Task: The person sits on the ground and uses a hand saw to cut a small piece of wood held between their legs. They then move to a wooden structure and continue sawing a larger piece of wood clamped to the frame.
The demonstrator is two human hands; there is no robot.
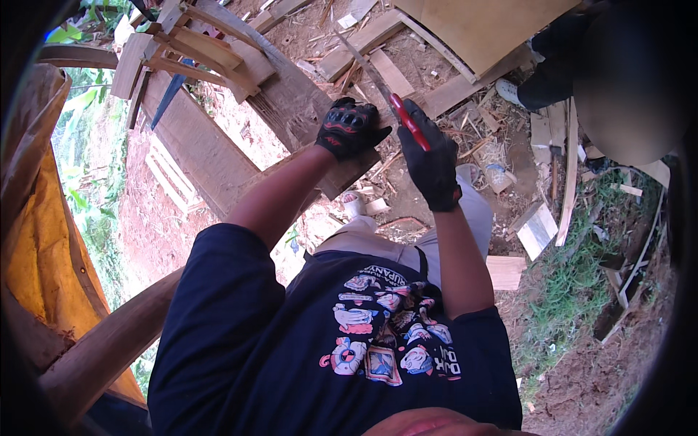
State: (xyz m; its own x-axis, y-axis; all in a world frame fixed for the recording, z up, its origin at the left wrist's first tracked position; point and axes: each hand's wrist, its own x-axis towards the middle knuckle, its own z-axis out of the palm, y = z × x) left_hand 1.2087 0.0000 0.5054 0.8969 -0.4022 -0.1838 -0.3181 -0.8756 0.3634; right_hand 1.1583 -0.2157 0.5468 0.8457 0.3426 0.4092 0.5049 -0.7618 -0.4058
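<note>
My right hand (430, 163), in a black glove, is closed around the red handle of a hand saw (411, 122). The saw's narrow blade points away and to the left, clear of the planks beside my left hand. My left hand (352, 129), gloved in black with hard knuckle guards, lies over the near end of a weathered wooden plank (280, 102). Its fingers curl down at the plank's edge, with their tips hidden, and the thumb points right. Another wide plank (200, 149) runs alongside to the left.
Cut wood pieces (193, 51) are stacked on the planks at far left. A plywood sheet (480, 29) lies at the far side. Another person's shoe (507, 91) shows at right, near scattered offcuts (536, 231). An orange tarp (54, 269) and wooden pole (109, 349) stand at left.
</note>
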